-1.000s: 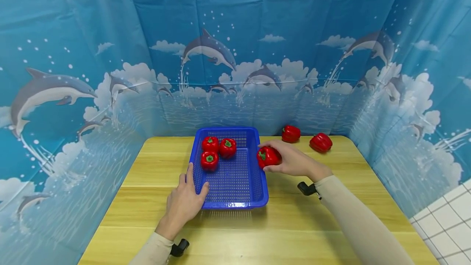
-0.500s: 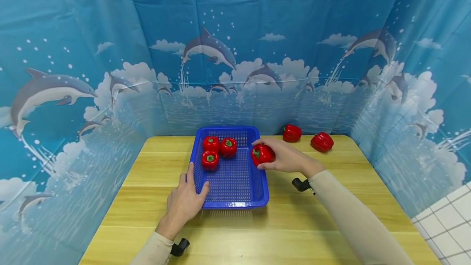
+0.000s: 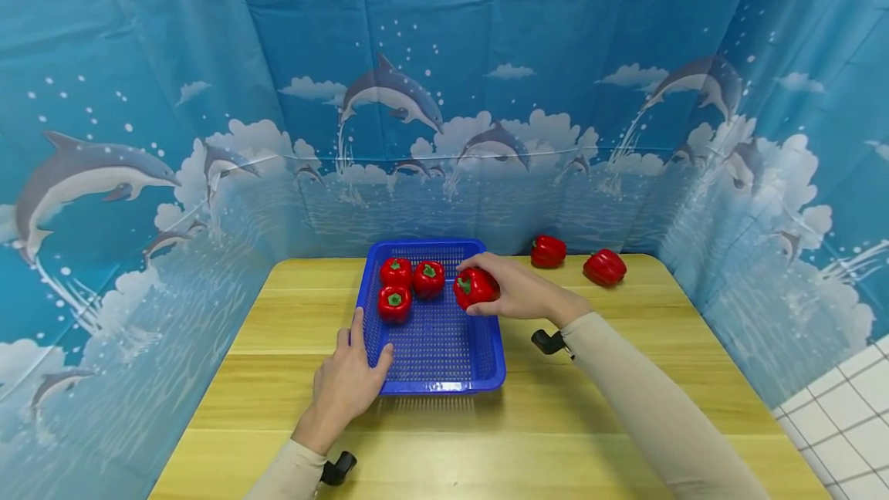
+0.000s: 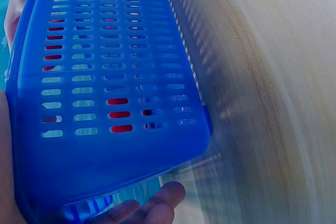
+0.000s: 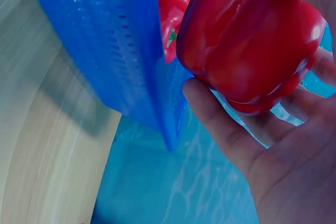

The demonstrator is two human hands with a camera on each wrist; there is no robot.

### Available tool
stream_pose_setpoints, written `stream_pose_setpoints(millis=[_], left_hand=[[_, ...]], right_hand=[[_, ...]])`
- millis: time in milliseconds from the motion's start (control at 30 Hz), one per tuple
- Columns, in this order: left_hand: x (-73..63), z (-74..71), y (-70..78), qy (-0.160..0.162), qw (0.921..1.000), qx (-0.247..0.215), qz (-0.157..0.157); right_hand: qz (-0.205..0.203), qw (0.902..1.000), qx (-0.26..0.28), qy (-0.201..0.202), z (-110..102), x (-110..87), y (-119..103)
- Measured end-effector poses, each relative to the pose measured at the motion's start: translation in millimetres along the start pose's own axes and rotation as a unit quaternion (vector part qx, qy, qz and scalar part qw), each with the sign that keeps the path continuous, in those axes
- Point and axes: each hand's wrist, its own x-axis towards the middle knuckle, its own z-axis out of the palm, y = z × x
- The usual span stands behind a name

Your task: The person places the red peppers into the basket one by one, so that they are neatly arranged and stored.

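My right hand holds a glossy red bell pepper over the right side of the blue plastic basket. In the right wrist view, fingers curl round that bell pepper near the basket's rim. My left hand grips the basket's near-left corner, with the index finger along the left rim and the thumb reaching over the edge. The left wrist view shows its fingertips past the perforated basket wall. Three red bell peppers stand grouped at the basket's back left, green stems upward.
Two more red bell peppers, one close to the back edge and another farther right, lie on the wooden table. A blue dolphin-print curtain hangs behind and along both sides.
My right hand has carried the bell pepper leftward, from the basket's right rim to over its inside. The left hand stays at the corner, and the other peppers lie as before.
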Motion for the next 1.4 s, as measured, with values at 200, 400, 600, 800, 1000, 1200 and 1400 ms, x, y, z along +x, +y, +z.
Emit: stream_pose_setpoints(millis=[200, 400, 600, 800, 1000, 1200, 1400], left_hand=[[0.1, -0.1, 0.1, 0.000, 1.0000, -0.003, -0.001], [-0.1, -0.3, 0.0, -0.002, 1.0000, -0.005, -0.002], [0.4, -1.2, -1.4, 0.001, 1.0000, -0.002, -0.002], [0.6, -1.1, -1.6, 0.001, 1.0000, 0.000, -0.001], [0.1, 0.3, -1.3, 0.002, 1.0000, -0.003, -0.001], [-0.2, 0.2, -1.4, 0.003, 1.0000, -0.002, -0.002], [0.8, -0.1, -2.5, 0.006, 1.0000, -0.003, 0.002]], right_hand=[[0.008, 0.9999, 0.010, -0.008, 6, 12.8, -8], [0.019, 0.9995, 0.021, -0.011, 13, 26.3, -14], [0.026, 0.9995, 0.015, -0.008, 20, 41.2, -21], [0.032, 0.9992, 0.023, -0.011, 28, 52.8, -24], [0.035, 0.9986, 0.040, -0.003, 37, 62.6, -23], [0.040, 0.9988, 0.029, 0.005, 45, 69.9, -21], [0.055, 0.9982, 0.015, 0.019, 49, 75.4, -22]])
